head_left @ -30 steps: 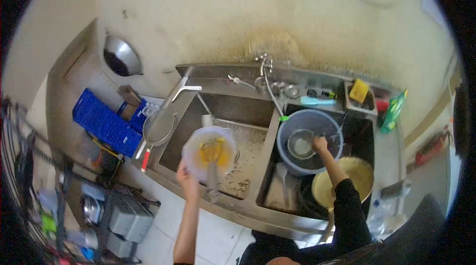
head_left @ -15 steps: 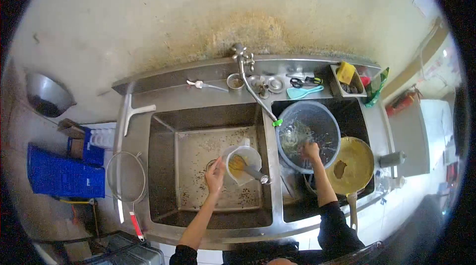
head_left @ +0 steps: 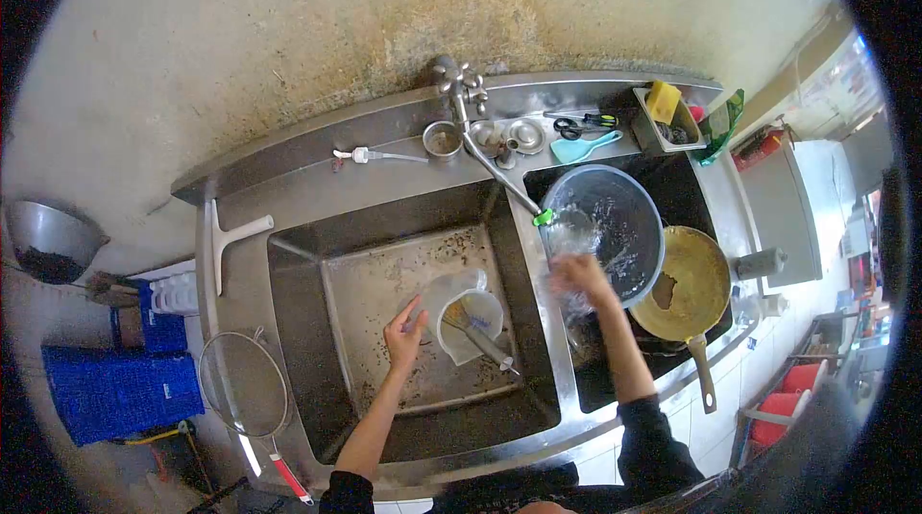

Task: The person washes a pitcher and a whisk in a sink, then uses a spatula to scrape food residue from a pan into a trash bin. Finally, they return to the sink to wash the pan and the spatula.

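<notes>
My left hand is open over the left sink basin, thumb and fingers apart, just left of a translucent plastic jug. A whisk-like tool with a grey handle leans inside that jug, its lower end yellowish. At the near left rim of a grey-blue tub, my right hand is smeared by motion, with splashing water around it. Its fingers cannot be made out. Water runs from the green-tipped tap spout into the tub. Brown bits lie scattered on the basin floor.
A yellowish-coated frying pan stands right of the tub. Along the back ledge are a turquoise scraper, scissors and a metal container with a yellow sponge. A round strainer lies at the left edge.
My right hand has moved from inside the tub to its near left rim. My left hand has come away from the jug, which now leans more. The view has tilted.
</notes>
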{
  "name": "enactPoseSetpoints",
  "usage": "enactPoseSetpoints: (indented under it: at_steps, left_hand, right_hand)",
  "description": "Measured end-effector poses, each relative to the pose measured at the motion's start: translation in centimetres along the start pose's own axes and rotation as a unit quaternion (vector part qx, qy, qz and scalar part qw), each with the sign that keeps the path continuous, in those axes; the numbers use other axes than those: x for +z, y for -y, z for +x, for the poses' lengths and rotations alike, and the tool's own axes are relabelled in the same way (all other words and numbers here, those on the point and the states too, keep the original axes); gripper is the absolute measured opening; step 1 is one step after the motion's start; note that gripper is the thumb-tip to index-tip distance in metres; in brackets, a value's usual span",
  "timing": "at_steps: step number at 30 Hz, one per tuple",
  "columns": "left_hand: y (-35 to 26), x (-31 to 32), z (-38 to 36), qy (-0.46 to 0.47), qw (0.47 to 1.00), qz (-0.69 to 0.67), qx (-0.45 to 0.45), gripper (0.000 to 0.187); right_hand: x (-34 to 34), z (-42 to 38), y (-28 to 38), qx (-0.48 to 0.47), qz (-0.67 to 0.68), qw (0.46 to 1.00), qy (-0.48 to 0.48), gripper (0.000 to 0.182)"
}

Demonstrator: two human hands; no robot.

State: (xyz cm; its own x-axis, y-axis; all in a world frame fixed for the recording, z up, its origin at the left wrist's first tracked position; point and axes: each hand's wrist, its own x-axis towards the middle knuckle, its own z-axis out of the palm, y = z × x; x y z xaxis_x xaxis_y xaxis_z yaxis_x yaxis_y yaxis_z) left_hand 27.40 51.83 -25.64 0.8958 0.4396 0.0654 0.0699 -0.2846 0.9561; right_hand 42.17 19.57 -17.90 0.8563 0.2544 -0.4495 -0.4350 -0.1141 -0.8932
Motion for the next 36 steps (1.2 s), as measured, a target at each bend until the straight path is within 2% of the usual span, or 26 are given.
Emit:
enactPoseSetpoints:
  at_steps: [1, 2, 5, 6, 8, 9, 11, 12, 14, 15, 17, 18, 19, 20, 21, 22, 23, 25, 27, 29, 31, 32, 33, 34, 35, 36]
  left_hand:
    - [-0.2, -0.4, -0.4, 0.007, 0.999, 0.014, -0.032, 0.039]
    - [-0.3, -1.0, -0.8, 0.014, 0.997, 0.031, -0.063, 0.039]
    - [0.3, -2.6, -2.1, 0.012, 0.997, 0.032, -0.073, 0.04]
    - [0.0, -3.4, -2.7, 0.008, 0.997, 0.032, -0.072, 0.04]
    - [-1.5, -5.2, -3.6, 0.047, 0.983, 0.163, -0.068, 0.036]
    - [-3.4, -6.0, -4.0, 0.042, 0.984, 0.163, -0.065, 0.036]
    - [-7.1, -8.1, -4.4, 0.082, 0.934, 0.266, -0.225, 0.039]
    - [-5.3, -8.9, -4.8, 0.08, 0.934, 0.266, -0.222, 0.039]
    - [0.8, -11.0, -7.3, -0.035, 0.946, 0.255, -0.199, 0.038]
    - [2.6, -11.9, -8.3, -0.036, 0.946, 0.253, -0.2, 0.038]
    - [4.9, -13.3, -9.9, -0.084, 0.946, 0.278, -0.144, 0.038]
    - [4.5, -13.4, -10.6, -0.083, 0.948, 0.274, -0.138, 0.038]
    - [3.3, -13.6, -10.9, -0.107, 0.953, 0.246, -0.14, 0.038]
    - [2.9, -13.5, -11.3, -0.13, 0.957, 0.218, -0.14, 0.038]
    - [4.6, -13.6, -12.4, -0.131, 0.965, 0.182, -0.135, 0.038]
    - [6.4, -13.8, -12.4, -0.135, 0.972, 0.146, -0.124, 0.038]
    - [6.9, -13.5, -11.6, -0.141, 0.974, 0.144, -0.104, 0.038]
    - [5.7, -12.2, -12.2, -0.122, 0.962, 0.1, -0.222, 0.036]
    - [2.5, -9.8, -11.6, -0.098, 0.965, 0.128, -0.206, 0.037]
    - [2.2, -7.9, -11.1, -0.079, 0.969, 0.149, -0.18, 0.037]
    - [4.9, -5.5, -10.7, -0.043, 0.984, 0.083, -0.152, 0.04]
    - [3.2, -4.8, -10.5, -0.039, 0.985, 0.079, -0.15, 0.04]
    - [-0.1, -3.7, -9.5, 0.012, 0.983, 0.101, -0.154, 0.041]
    - [-2.4, -2.4, -8.9, 0.06, 0.978, 0.123, -0.155, 0.043]
    - [-3.2, -1.3, -9.0, 0.064, 0.979, 0.121, -0.151, 0.043]
    - [-3.8, 0.0, -8.7, 0.061, 0.984, 0.131, -0.104, 0.043]
  right_hand:
    - [3.0, -1.1, 1.8, -0.049, -0.096, 0.993, 0.042, 0.033]
    - [6.3, -2.7, 3.5, -0.202, -0.212, 0.955, 0.053, 0.034]
    - [13.4, -3.6, 4.7, -0.547, -0.424, 0.72, 0.054, 0.034]
    - [14.5, -3.0, 3.2, -0.55, -0.423, 0.718, 0.055, 0.034]
    - [16.1, -1.6, -1.2, -0.325, -0.559, 0.75, 0.14, 0.027]
    - [16.2, -2.4, -1.3, -0.332, -0.559, 0.747, 0.14, 0.027]
    - [16.0, -4.1, -1.7, -0.259, -0.549, 0.784, 0.127, 0.035]
    - [15.6, -4.6, -2.4, -0.263, -0.549, 0.783, 0.126, 0.035]
    - [14.7, -4.9, -4.4, -0.168, -0.51, 0.841, -0.058, 0.038]
    - [15.1, -4.2, -5.0, -0.168, -0.512, 0.84, -0.058, 0.038]
    - [16.4, -1.3, -6.9, -0.078, -0.531, 0.826, -0.176, 0.037]
    - [16.9, 1.2, -9.0, -0.026, -0.535, 0.827, -0.173, 0.035]
    - [17.0, 4.1, -12.3, -0.029, -0.534, 0.825, -0.183, 0.035]
    - [17.0, 6.5, -16.0, -0.04, -0.587, 0.799, -0.123, 0.038]
    - [17.0, 8.7, -17.1, -0.058, -0.637, 0.766, -0.065, 0.042]
    - [17.4, 10.6, -15.3, -0.077, -0.635, 0.765, -0.08, 0.042]
    - [18.1, 11.9, -13.8, -0.081, -0.596, 0.793, -0.093, 0.041]
    - [18.4, 11.3, -12.8, -0.063, -0.518, 0.847, -0.107, 0.04]
    - [16.4, 7.5, -13.1, -0.02, -0.448, 0.886, -0.118, 0.041]
    - [12.8, 1.9, -6.1, -0.137, -0.28, 0.938, -0.153, 0.035]
    - [5.7, -3.0, 0.6, -0.186, -0.321, 0.891, -0.261, 0.028]
    - [2.1, -2.8, 1.8, -0.213, -0.314, 0.834, -0.401, 0.026]
    - [-2.3, -0.9, 0.7, -0.368, -0.385, 0.655, -0.535, 0.02]
    - [-6.4, 1.8, -2.7, -0.273, -0.501, 0.599, -0.563, 0.024]
    - [-8.4, 3.5, -4.9, -0.002, -0.432, 0.773, -0.464, 0.028]
    - [-9.0, 4.9, -7.8, 0.028, -0.206, 0.926, -0.315, 0.029]
